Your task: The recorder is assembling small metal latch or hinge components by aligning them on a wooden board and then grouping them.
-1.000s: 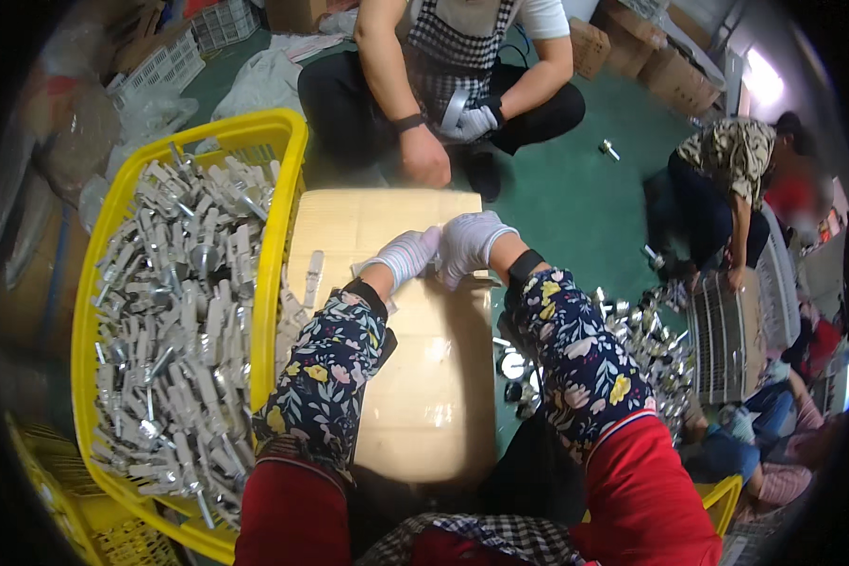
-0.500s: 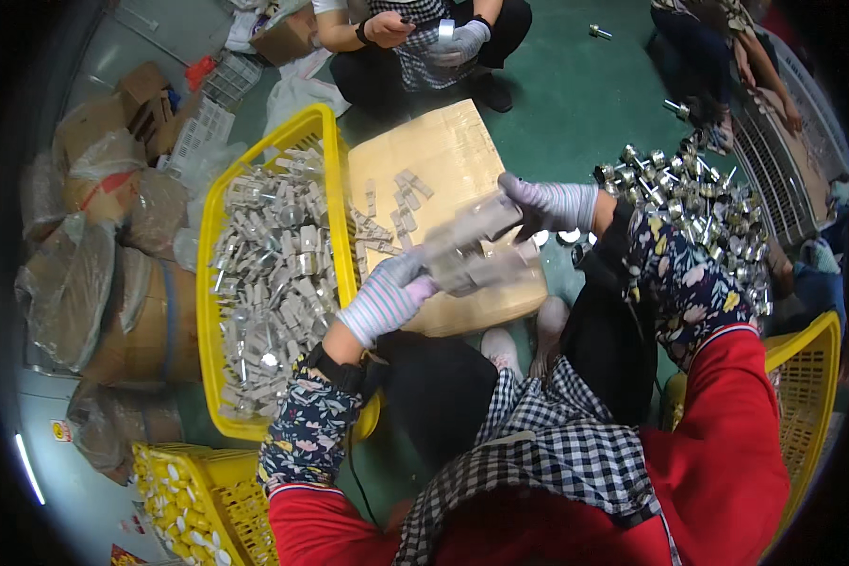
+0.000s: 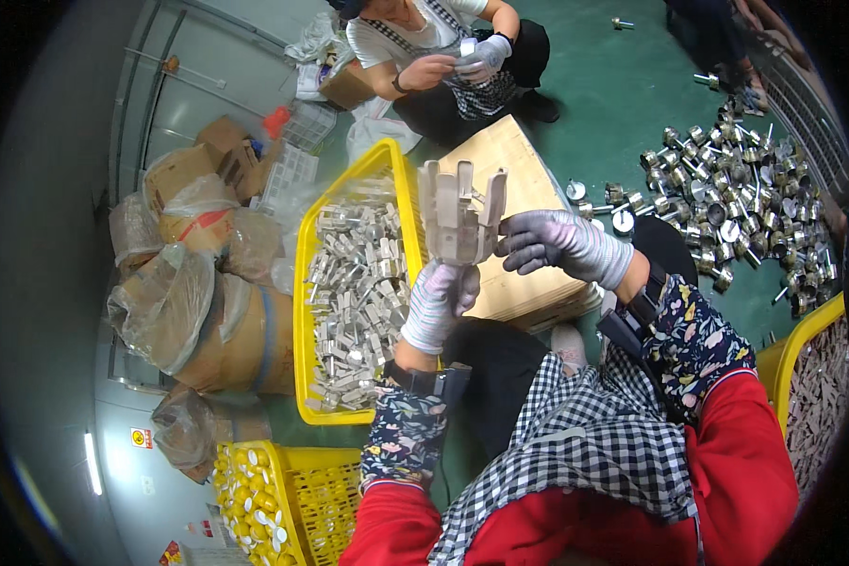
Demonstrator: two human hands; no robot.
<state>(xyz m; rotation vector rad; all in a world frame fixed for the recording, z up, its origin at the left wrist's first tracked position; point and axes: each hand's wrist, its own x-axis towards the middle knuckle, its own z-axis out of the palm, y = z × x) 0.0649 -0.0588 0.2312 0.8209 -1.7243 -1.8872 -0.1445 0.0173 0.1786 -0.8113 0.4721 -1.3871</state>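
Observation:
My left hand (image 3: 441,302) in a grey knit glove grips from below a bundle of several grey plastic parts (image 3: 459,212), held upright above my lap. My right hand (image 3: 557,243), also gloved, touches the right side of the bundle with its fingers bent around it. Behind the bundle lies a flat cardboard box (image 3: 514,179). To the left stands a yellow crate (image 3: 309,283) filled with many more of the same grey parts.
A person sits opposite, their hands (image 3: 453,66) working on a small part. A heap of metal cylinders (image 3: 736,198) covers the green floor at right. Bagged cardboard boxes (image 3: 198,274) stand at left. A yellow crate of yellow caps (image 3: 255,500) sits lower left, another crate (image 3: 816,377) at right.
The view has swung leftward and down. Both hands have lifted off the cardboard box, and the bundle of grey parts is now upright and gripped in them, nearer to me.

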